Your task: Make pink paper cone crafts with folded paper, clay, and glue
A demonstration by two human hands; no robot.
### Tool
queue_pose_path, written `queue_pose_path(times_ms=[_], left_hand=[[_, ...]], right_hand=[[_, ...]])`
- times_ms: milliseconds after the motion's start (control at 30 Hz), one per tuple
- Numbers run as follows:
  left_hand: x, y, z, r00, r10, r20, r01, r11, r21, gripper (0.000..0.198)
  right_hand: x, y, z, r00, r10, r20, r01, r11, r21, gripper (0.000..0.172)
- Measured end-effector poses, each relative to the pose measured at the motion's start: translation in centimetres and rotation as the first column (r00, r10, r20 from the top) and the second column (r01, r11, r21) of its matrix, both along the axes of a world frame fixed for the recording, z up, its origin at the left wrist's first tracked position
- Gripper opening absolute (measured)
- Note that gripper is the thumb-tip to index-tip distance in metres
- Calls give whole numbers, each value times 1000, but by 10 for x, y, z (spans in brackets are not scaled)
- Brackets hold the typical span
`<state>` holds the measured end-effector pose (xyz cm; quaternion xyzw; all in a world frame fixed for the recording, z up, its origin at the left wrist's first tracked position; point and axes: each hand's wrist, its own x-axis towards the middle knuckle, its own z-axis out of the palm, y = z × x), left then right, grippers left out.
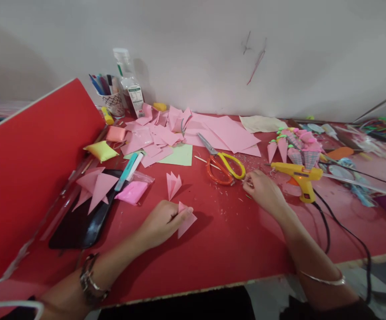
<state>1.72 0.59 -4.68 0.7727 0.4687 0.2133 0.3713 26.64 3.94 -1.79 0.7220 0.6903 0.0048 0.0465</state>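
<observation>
1. On the red table point(232, 240) in front of me, near its front middle, my left hand point(161, 224) pinches a folded pink paper piece point(186, 220) between thumb and fingertips. The piece's lower edge rests on the tabletop.
2. My right hand point(262, 190) lies further right, fingers drawn together on the table just beside the handles of the scissors point(224, 166). Small scraps lie there, and I cannot tell whether my fingertips grip one or are simply closed on nothing.
3. I judge the left grip works best placed on the folded point rather than on the loose flaps — that way the creases cannot spring open.
4. The pressure should be light. This paper looks thin, and a hard pinch would probably dent it.
5. A second folded piece point(173, 184) stands just behind the one I hold, so my left wrist ought to stay low and steady to avoid knocking it over.
6. The yellow glue gun point(297, 175) sits just right of my right hand, with its black cord point(326, 222) running close beside my forearm. I would treat the nozzle as hot and lift my arm clear of the cord rather than drag across it.
7. The heap of pink sheets point(212, 131) lies at the back, well apart — no need to reach there with the piece in hand.
</observation>
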Motion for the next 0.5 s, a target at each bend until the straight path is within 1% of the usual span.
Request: queue_pose_path(times_ms=[133,233,367,500], left_hand=[[0,0,-1,1000,19,15,-20,1000,22,44],[-1,1,0,1000,25,15,-25,1000,11,43],[0,0,1,999,32,2,-32,999,3,43],[0,0,1,1000,17,16,-17,1000,16,44]], right_hand=[[-6,3,6,993,-27,114,37,995,-89,22],[-12,3,10,991,6,133,12,990,-138,26],[-17,-3,10,992,5,127,10,994,-111,29],[-14,-12,6,998,58,2,-58,998,-33,18]])
